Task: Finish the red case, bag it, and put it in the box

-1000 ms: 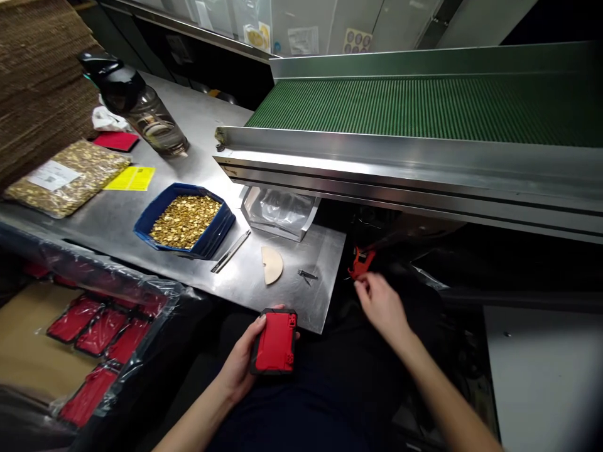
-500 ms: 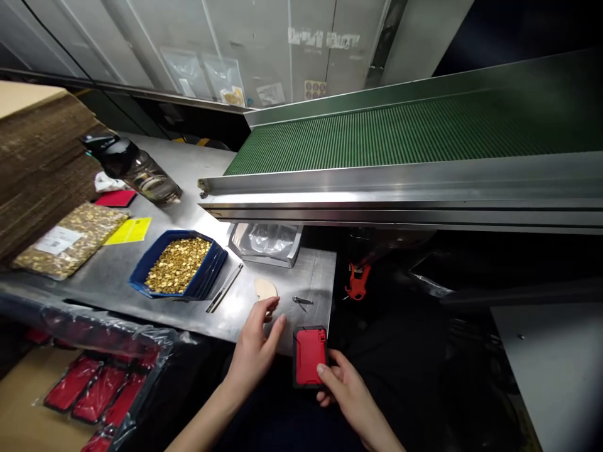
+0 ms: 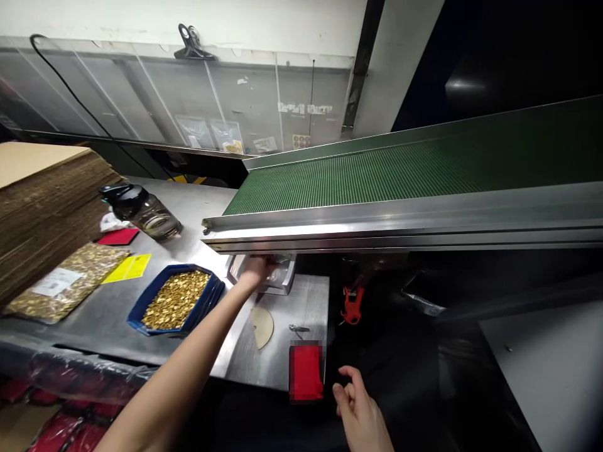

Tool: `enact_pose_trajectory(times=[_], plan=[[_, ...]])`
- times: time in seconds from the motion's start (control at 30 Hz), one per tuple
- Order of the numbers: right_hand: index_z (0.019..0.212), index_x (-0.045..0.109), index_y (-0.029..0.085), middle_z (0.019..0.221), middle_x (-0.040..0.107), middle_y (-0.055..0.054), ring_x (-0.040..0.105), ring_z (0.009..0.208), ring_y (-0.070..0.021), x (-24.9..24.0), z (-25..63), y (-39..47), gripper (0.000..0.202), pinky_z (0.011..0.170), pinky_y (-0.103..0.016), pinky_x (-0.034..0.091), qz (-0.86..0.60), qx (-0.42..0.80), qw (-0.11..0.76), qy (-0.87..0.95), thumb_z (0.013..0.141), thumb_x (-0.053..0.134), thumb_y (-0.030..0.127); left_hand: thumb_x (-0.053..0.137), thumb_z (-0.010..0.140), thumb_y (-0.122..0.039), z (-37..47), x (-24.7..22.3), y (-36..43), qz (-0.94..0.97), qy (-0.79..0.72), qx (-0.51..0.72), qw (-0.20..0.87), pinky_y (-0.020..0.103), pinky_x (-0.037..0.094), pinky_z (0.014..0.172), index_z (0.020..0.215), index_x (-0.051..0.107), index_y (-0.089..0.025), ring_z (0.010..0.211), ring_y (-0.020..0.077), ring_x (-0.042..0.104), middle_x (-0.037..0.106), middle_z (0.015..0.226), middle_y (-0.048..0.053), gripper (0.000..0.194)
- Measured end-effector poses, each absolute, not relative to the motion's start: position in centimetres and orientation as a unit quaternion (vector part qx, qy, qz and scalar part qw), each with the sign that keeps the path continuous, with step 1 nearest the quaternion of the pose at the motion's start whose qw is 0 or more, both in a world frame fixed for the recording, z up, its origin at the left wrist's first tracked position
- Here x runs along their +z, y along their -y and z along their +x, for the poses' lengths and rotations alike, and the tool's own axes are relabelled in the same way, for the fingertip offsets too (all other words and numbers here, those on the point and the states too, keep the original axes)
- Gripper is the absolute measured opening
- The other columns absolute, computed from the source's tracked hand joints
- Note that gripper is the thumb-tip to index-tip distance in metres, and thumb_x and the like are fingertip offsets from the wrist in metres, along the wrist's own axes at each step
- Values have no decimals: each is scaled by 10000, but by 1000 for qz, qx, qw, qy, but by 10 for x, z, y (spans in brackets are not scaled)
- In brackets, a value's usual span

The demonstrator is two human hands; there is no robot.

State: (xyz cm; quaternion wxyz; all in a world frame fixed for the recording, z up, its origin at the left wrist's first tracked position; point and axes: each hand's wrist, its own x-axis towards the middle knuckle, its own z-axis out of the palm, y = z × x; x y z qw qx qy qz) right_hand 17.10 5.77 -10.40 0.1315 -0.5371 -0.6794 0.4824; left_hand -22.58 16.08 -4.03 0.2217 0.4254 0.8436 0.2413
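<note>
My left hand [image 3: 258, 270] reaches into a shallow tray [image 3: 277, 290] of clear plastic bags [image 3: 282, 274] below the conveyor's edge. Its fingers are dark and blurred, so their grip does not show. A red case with black edges [image 3: 306, 373], partly pixelated, lies at the table's front right corner. Just right of it is my right hand [image 3: 360, 411], fingers loosely bent and apart, holding nothing. Behind the case lies a small nail clipper [image 3: 298, 328]. A beige part-round disc [image 3: 262, 328] rests on the metal table to the left, beneath the tray in view.
A green ribbed conveyor [image 3: 348, 179] overhangs the table [image 3: 108, 307]. A blue tray [image 3: 141, 317] holds many gold pieces. Left stand a water bottle [image 3: 151, 216], stacked cardboard [image 3: 47, 201] and a filled bag [image 3: 80, 282]. An orange tool [image 3: 352, 306] hangs right of the table.
My right hand has let go of the red case, which now lies at the table corner. My left hand has moved forward from beside the disc into the tray of bags. The view has tilted up.
</note>
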Motion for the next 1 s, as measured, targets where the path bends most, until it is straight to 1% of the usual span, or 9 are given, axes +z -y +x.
enact_pose_trajectory(times=[0.3, 0.43, 0.53, 0.63, 0.7, 0.77, 0.83, 0.93, 1.0], plan=[[1087, 694, 226, 592, 565, 22, 604, 534, -185, -99, 182, -52, 554, 566, -253, 461, -521, 505, 219, 653, 977, 445, 708, 689, 994, -371, -236, -36, -160, 408, -849, 256, 218, 464, 575, 926, 1123, 691, -163, 1052, 266, 687, 705, 1163, 77, 245], [958, 707, 220, 613, 576, 3, 590, 566, -180, -68, 174, -61, 471, 580, -247, 464, -514, 515, 221, 649, 1009, 472, 626, 616, 1016, -421, -208, -15, -119, 435, -800, 343, 230, 417, 540, 861, 938, 672, -159, 896, 226, 661, 686, 931, 38, 280], [936, 696, 224, 794, 667, -43, 656, 737, -196, -36, 155, -73, 365, 701, -252, 506, -454, 515, 238, 687, 1046, 474, 493, 517, 1025, -490, -165, 0, -80, 441, -750, 411, 271, 319, 489, 742, 816, 618, -195, 776, 199, 597, 600, 765, -4, 375], [1124, 674, 229, 1077, 694, -82, 676, 988, -227, -7, 126, -87, 244, 883, -291, 529, -369, 521, 247, 729, 1015, 569, 420, 560, 987, -521, -114, 6, -50, 425, -705, 450, 346, 283, 476, 670, 790, 636, -195, 711, 186, 582, 596, 717, -7, 388], [1229, 640, 221, 1159, 687, -93, 668, 1059, -255, 5, 109, -96, 386, 946, -333, 528, -347, 534, 220, 739, 926, 713, 448, 589, 976, -499, -84, 6, -38, 408, -678, 460, 403, 280, 508, 668, 837, 694, -185, 710, 194, 623, 660, 736, 13, 359], [1164, 667, 201, 1068, 714, -82, 687, 974, -260, 10, 99, -101, 431, 869, -340, 553, -356, 558, 178, 728, 860, 788, 481, 597, 978, -472, -61, 6, -29, 392, -654, 465, 450, 298, 556, 716, 920, 738, -176, 783, 224, 690, 742, 826, 50, 333], [1040, 713, 194, 936, 728, -59, 692, 856, -237, 8, 98, -102, 335, 759, -315, 559, -370, 593, 158, 697, 889, 757, 490, 610, 980, -446, -49, 7, -20, 365, -627, 475, 498, 316, 581, 788, 984, 767, -177, 875, 249, 727, 786, 919, 75, 312], [1017, 762, 196, 889, 745, -54, 697, 802, -207, -1, 111, -99, 299, 749, -302, 566, -376, 668, 189, 614, 975, 659, 474, 658, 973, -432, -44, 9, -8, 315, -594, 489, 555, 323, 582, 870, 1053, 793, -197, 946, 259, 741, 804, 986, 77, 283], [1014, 774, 185, 849, 744, -52, 681, 727, -175, -8, 123, -96, 317, 719, -286, 563, -390, 709, 217, 546, 984, 652, 476, 687, 964, -451, -47, 8, -2, 299, -621, 498, 526, 315, 585, 838, 1071, 796, -212, 899, 251, 745, 805, 954, 68, 284]])
